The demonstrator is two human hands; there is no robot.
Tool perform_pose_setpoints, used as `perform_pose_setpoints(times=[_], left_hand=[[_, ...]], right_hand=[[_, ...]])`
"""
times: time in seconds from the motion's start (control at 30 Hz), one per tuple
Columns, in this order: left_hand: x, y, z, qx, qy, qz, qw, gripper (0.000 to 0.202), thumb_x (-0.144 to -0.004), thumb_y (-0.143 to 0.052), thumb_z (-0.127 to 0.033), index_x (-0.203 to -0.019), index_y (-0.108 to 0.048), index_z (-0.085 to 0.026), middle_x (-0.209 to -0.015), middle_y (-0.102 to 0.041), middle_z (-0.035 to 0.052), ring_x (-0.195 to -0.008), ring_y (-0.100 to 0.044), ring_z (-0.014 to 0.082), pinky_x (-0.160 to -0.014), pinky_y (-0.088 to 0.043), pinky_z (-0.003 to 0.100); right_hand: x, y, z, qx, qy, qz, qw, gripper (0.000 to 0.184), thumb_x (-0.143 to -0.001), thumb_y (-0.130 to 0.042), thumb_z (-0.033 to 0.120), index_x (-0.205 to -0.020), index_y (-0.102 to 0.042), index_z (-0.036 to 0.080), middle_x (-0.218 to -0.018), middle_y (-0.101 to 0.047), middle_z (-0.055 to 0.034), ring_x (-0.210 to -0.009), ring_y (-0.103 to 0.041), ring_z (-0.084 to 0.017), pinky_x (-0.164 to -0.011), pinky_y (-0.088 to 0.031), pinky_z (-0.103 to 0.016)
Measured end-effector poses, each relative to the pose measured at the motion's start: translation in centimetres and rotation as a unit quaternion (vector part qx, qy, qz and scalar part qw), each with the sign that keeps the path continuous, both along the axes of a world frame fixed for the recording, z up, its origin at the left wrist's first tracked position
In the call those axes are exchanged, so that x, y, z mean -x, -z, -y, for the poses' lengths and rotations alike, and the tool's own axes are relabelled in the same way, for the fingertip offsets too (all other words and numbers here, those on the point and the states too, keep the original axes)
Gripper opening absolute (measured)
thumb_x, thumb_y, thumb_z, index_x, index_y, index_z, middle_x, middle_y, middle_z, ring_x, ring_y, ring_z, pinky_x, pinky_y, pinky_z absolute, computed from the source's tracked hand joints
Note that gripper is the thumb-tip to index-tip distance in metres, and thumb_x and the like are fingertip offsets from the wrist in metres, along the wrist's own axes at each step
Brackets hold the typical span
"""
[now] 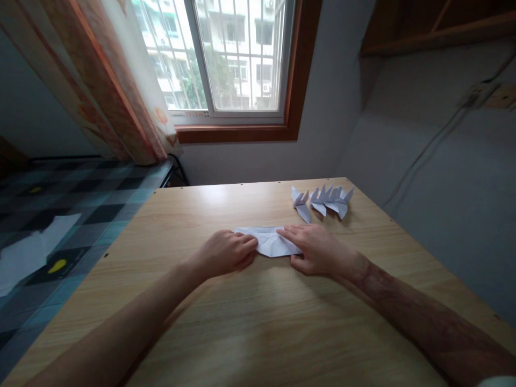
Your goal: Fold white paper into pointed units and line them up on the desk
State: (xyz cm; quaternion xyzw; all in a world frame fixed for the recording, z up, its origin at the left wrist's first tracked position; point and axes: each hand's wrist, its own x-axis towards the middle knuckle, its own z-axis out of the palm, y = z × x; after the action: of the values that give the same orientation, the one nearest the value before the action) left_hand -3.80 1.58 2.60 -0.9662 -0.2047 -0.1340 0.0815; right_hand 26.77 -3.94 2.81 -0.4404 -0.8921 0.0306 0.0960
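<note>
Paper (272, 245) is lying toward the table's (242, 333) far edge, left hand (226, 252) and right hand (318, 249) pinching its ends, while folded pieces (337, 201) are sitting near the far right corner.

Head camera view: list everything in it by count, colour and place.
Table: 1, light wood, centre
Folded sheet: 1, white, table's middle
Folded paper pieces: several, white, table's far right
Checked cloth: 1, dark and blue, left
Loose paper: count unclear, white, on checked cloth
Window: 1, brown-framed, beyond table
Curtain: count unclear, orange and white, by window
Walls: 2+, pale, back and right
Shelf: 1, brown, upper right
Long cable: 1, pale, right
Left hand: 1, bare, sheet's left end
Right hand: 1, bare, sheet's right end
</note>
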Motion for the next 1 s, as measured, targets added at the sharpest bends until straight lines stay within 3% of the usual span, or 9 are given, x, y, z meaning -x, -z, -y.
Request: perform_pose_setpoints(times=[0.13, 0.2, 0.27, 0.4, 0.47, 0.57, 0.67, 0.9, 1.0], left_hand=[[0.8, -1.1, -0.9, 0.106, -0.05, 0.106, 0.987, 0.021, -0.108, -0.051, -0.029, -0.109, -0.07, -0.02, -0.085, -0.079, 0.0023, -0.066, -0.07, 0.0167, -0.062, -0.048, 0.026], [1.0, -1.8, -1.3, 0.194, -0.096, 0.185, 0.958, 0.024, -0.109, -0.05, -0.032, -0.113, -0.07, -0.02, -0.086, -0.078, 0.0023, -0.068, -0.069, 0.0156, -0.063, -0.049, 0.025], [1.1, -2.2, -1.7, 0.293, -0.116, 0.241, 0.918, 0.026, -0.108, -0.053, -0.038, -0.113, -0.07, -0.019, -0.087, -0.077, 0.0031, -0.07, -0.068, 0.0155, -0.063, -0.049, 0.025], [1.2, -1.8, -2.3, 0.417, -0.139, 0.247, 0.864, 0.03, -0.105, -0.059, -0.044, -0.112, -0.071, -0.018, -0.078, -0.072, 0.001, -0.063, -0.062, 0.0144, -0.057, -0.046, 0.024], [1.2, -0.9, -2.3, 0.388, -0.17, 0.225, 0.878, 0.029, -0.103, -0.061, -0.043, -0.112, -0.073, -0.019, -0.075, -0.071, 0.0005, -0.065, -0.063, 0.016, -0.06, -0.049, 0.027], [0.7, 0.5, -1.9, 0.244, -0.219, 0.203, 0.922, 0.026, -0.098, -0.067, -0.039, -0.115, -0.073, -0.02, -0.107, -0.079, 0.0088, -0.088, -0.073, 0.0239, -0.08, -0.06, 0.038], [-0.4, 1.7, -0.8, 0.126, -0.173, 0.155, 0.964, 0.028, -0.101, -0.067, -0.036, -0.124, -0.073, -0.021, -0.137, -0.075, 0.0132, -0.123, -0.071, 0.0332, -0.109, -0.057, 0.053], [-1.6, 3.0, 0.5, 0.143, -0.016, 0.103, 0.984, 0.035, -0.112, -0.053, -0.029, -0.14, -0.074, -0.025, -0.149, -0.074, 0.0099, -0.133, -0.071, 0.0283, -0.114, -0.059, 0.047], [-1.3, 3.1, 0.2, 0.142, -0.013, 0.111, 0.984, 0.037, -0.112, -0.055, -0.031, -0.143, -0.074, -0.026, -0.148, -0.075, 0.0095, -0.133, -0.072, 0.0284, -0.115, -0.059, 0.047]], right_hand=[[-0.9, 0.0, -0.9, 0.007, 0.033, -0.081, 0.996, 0.024, -0.099, -0.062, 0.028, -0.114, -0.08, 0.021, -0.098, -0.083, -0.0084, -0.089, -0.076, -0.025, -0.083, -0.053, -0.033], [-1.3, 0.3, -1.5, 0.027, 0.066, -0.184, 0.98, 0.03, -0.105, -0.058, 0.037, -0.096, -0.081, 0.02, -0.078, -0.078, -0.0047, -0.071, -0.071, -0.021, -0.071, -0.049, -0.031], [-1.4, 0.8, -2.2, 0.077, 0.089, -0.314, 0.942, 0.039, -0.104, -0.062, 0.048, -0.088, -0.079, 0.017, -0.08, -0.079, -0.0061, -0.072, -0.07, -0.021, -0.066, -0.049, -0.029], [-1.1, 2.4, -3.0, 0.177, 0.114, -0.447, 0.869, 0.037, -0.094, -0.075, 0.048, -0.11, -0.081, 0.015, -0.103, -0.085, -0.0092, -0.085, -0.076, -0.025, -0.07, -0.056, -0.031], [-0.9, 3.1, -3.1, 0.173, 0.132, -0.42, 0.881, 0.032, -0.094, -0.074, 0.044, -0.104, -0.081, 0.015, -0.098, -0.084, -0.0073, -0.082, -0.074, -0.023, -0.068, -0.054, -0.029], [-0.5, 4.1, -3.0, 0.119, 0.147, -0.341, 0.921, 0.023, -0.094, -0.071, 0.038, -0.09, -0.076, 0.016, -0.084, -0.077, -0.0038, -0.074, -0.066, -0.02, -0.064, -0.045, -0.028], [-0.2, 4.8, -2.9, 0.034, 0.154, -0.283, 0.946, 0.024, -0.093, -0.072, 0.036, -0.078, -0.064, 0.019, -0.079, -0.068, -0.0021, -0.072, -0.058, -0.018, -0.066, -0.04, -0.03], [-0.1, 5.3, -2.7, -0.025, 0.114, -0.254, 0.96, 0.016, -0.097, -0.072, 0.029, -0.085, -0.066, 0.02, -0.093, -0.069, -0.0061, -0.086, -0.065, -0.022, -0.078, -0.051, -0.033], [0.0, 5.0, -2.3, -0.043, 0.038, -0.241, 0.969, 0.023, -0.102, -0.063, 0.018, -0.12, -0.076, 0.021, -0.121, -0.076, -0.0114, -0.112, -0.071, -0.027, -0.101, -0.056, -0.041]])
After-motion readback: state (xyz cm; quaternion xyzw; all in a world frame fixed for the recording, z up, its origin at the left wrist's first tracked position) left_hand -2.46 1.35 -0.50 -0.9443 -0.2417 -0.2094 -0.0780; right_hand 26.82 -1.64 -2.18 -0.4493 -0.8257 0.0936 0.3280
